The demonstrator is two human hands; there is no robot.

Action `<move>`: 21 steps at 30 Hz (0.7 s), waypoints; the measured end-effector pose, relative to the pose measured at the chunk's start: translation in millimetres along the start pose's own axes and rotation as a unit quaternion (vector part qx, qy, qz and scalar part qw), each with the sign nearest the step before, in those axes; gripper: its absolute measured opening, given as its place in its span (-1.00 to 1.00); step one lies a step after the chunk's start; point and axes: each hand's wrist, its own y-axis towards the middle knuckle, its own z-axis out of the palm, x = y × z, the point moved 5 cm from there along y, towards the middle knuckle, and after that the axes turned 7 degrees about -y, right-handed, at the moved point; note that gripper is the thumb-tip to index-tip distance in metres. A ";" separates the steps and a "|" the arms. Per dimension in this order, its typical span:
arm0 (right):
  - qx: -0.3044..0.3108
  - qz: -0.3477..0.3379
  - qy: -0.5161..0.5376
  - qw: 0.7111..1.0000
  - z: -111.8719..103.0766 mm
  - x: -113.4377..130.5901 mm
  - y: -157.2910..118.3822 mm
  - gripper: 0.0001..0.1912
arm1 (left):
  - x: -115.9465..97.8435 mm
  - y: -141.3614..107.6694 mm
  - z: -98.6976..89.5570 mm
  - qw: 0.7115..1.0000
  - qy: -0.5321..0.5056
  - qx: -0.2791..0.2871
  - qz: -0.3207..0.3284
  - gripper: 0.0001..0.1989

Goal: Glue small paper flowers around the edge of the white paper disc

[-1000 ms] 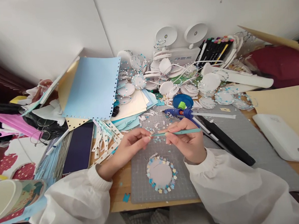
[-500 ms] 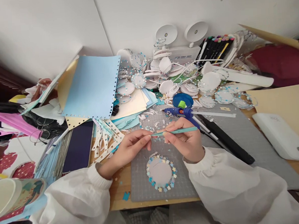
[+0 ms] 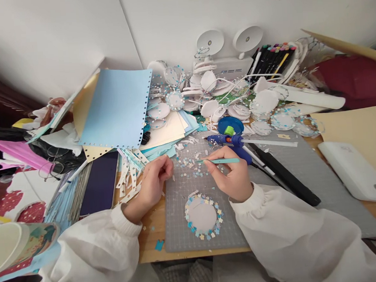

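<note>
My right hand [image 3: 230, 174] grips teal tweezers [image 3: 228, 160], held level with their tips pointing left over scattered small paper stars [image 3: 189, 162]. To the left, my left hand [image 3: 153, 177] is closed with curled fingers beside a bunch of star-punched paper strips [image 3: 130, 175]. Whether anything is inside that hand is hidden. On the grey cutting mat [image 3: 178, 232], below and between my hands, lies a white disc [image 3: 202, 214] ringed with blue, white and cream stars.
A blue glue gun [image 3: 233, 141] lies beyond my right hand, near a black rod-shaped tool [image 3: 287, 177]. Punched blue paper [image 3: 118, 107] stands at the back left above a dark phone [image 3: 99, 183]. White discs with star garlands [image 3: 263, 105] pile up behind. A paper cup [image 3: 18, 247] stands left.
My left hand has come away from the tweezers, moved left and curled closed. My right hand has shifted slightly left with the tweezers, whose tips are now free above the stars.
</note>
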 end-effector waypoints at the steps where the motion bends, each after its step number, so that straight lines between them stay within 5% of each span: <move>1: 0.006 -0.003 -0.009 1.000 0.5 0.9 0.2 -0.95 | -0.3 -0.7 -0.3 1.000 0.005 -0.002 0.002 -0.59; 11: 0.006 -0.049 -0.098 0.994 0.5 9.4 3.8 -0.92 | -3.8 -1.3 1.5 1.000 0.008 -0.017 0.015 -0.51; 21: -0.005 -0.047 -0.059 0.997 1.5 8.3 3.3 -0.97 | 10.8 -3.7 -6.4 0.997 0.072 0.002 0.025 -0.43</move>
